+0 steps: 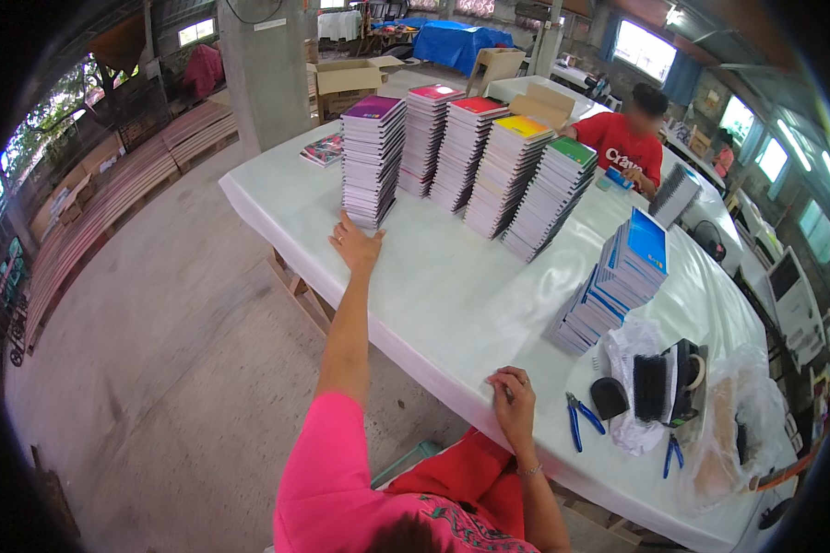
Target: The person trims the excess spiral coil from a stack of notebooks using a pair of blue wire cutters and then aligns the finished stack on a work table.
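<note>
My left hand [356,245] reaches out to the foot of a tall stack of purple-covered spiral notebooks [373,158]. Its fingers are spread, with the tips against or just beside the lowest notebooks. At the table's near edge rests my right hand [514,398], fingers curled in loosely, with nothing visible in them. More notebook stacks stand in a row rightward: pink [428,138], red [466,152], yellow [507,170] and green [553,195]. A blue-covered stack [618,276], uneven and leaning, is farther right.
Blue-handled pliers [581,422] and a second pair [674,455] lie right of my right hand, near black binding coils [650,387], a tape roll [697,372] and a plastic bag [747,415]. A co-worker in red [618,143] sits across the white-covered table [433,286]. A concrete pillar [267,74] rises behind.
</note>
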Action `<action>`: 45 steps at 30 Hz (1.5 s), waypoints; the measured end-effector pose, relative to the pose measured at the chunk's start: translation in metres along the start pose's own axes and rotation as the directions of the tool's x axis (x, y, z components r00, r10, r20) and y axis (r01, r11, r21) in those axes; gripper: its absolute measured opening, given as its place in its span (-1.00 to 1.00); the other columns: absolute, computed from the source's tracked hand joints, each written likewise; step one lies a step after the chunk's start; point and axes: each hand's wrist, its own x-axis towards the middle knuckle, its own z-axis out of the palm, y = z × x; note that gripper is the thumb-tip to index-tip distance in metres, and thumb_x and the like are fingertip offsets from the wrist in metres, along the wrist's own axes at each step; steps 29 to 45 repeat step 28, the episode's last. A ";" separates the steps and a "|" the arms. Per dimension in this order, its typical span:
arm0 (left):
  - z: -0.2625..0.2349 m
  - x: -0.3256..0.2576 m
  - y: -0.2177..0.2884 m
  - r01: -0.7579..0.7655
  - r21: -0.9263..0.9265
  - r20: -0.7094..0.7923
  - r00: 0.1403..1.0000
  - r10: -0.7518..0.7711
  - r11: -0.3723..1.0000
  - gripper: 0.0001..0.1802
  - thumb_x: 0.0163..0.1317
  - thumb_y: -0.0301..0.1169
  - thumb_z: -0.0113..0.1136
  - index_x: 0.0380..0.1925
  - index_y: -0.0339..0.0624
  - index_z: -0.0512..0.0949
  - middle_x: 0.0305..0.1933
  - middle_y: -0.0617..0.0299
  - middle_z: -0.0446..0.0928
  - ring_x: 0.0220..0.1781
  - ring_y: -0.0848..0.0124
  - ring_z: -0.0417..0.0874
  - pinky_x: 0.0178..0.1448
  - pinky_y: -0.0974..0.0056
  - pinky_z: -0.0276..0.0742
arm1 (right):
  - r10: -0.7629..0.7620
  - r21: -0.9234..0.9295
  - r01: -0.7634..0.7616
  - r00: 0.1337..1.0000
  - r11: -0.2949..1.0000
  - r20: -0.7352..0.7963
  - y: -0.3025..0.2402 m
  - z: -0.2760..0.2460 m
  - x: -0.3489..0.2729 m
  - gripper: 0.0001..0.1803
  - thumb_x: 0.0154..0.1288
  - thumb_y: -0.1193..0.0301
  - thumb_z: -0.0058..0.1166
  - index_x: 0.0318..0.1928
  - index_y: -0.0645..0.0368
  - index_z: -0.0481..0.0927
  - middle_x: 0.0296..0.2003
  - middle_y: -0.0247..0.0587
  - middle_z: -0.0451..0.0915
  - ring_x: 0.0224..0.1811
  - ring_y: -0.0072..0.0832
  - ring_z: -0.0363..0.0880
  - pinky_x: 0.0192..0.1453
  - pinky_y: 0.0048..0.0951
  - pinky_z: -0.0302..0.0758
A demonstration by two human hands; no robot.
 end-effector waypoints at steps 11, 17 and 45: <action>0.015 -0.038 -0.006 -0.365 0.199 0.155 0.928 0.339 0.909 -0.23 0.46 -0.05 0.00 0.47 -0.38 0.19 0.51 -0.09 0.27 0.60 0.06 0.18 0.56 -0.42 -0.11 | 0.021 -0.039 -0.022 1.000 0.999 -0.013 -0.004 0.005 -0.001 -0.84 0.30 0.70 0.08 -0.22 0.28 0.69 -0.12 -0.04 0.61 -0.13 -0.18 0.65 -0.09 -0.31 0.58; 0.022 -0.041 -0.008 -0.372 0.261 0.102 0.928 0.357 0.891 -0.28 0.48 -0.07 -0.06 0.46 -0.37 0.23 0.52 -0.08 0.26 0.59 0.05 0.18 0.54 -0.47 -0.10 | 0.028 -0.053 -0.027 1.000 0.998 0.013 -0.008 0.007 -0.002 -0.85 0.30 0.70 0.08 -0.20 0.30 0.68 -0.11 -0.03 0.61 -0.10 -0.16 0.64 -0.06 -0.29 0.57; 0.037 -0.025 -0.001 -0.328 0.333 0.105 0.945 0.310 0.884 -0.29 0.47 -0.09 -0.06 0.46 -0.31 0.23 0.47 -0.03 0.26 0.57 0.02 0.20 0.51 -0.51 -0.07 | 0.080 -0.064 -0.076 0.995 0.995 0.054 -0.009 0.006 -0.004 -0.85 0.32 0.68 0.08 -0.17 0.30 0.67 -0.05 -0.01 0.59 -0.03 -0.12 0.62 0.03 -0.25 0.57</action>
